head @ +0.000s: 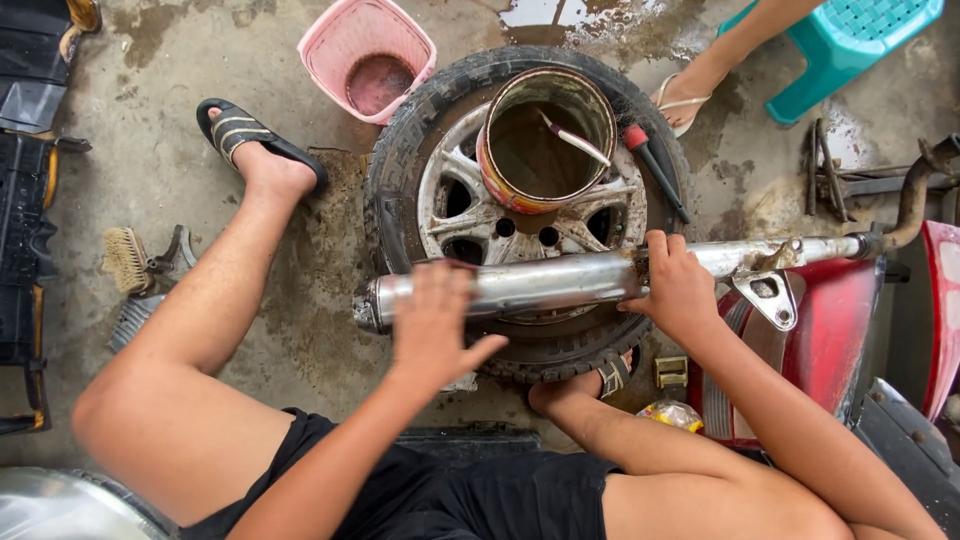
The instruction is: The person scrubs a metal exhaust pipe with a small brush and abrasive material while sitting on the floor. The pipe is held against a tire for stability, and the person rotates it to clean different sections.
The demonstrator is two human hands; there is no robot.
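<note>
While the exhaust pipe [540,283] lies across the tyre [400,170], right hand [678,290] fingers closed around it, left hand [435,325] fingers spread flat

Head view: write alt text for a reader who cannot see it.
A seated person steadies a long chrome exhaust pipe laid across a car wheel on wet concrete, left hand blurred over the pipe, right hand gripping it. A rusty tin can stands on the wheel beside a red-handled screwdriver; a pink basket sits behind.
</note>
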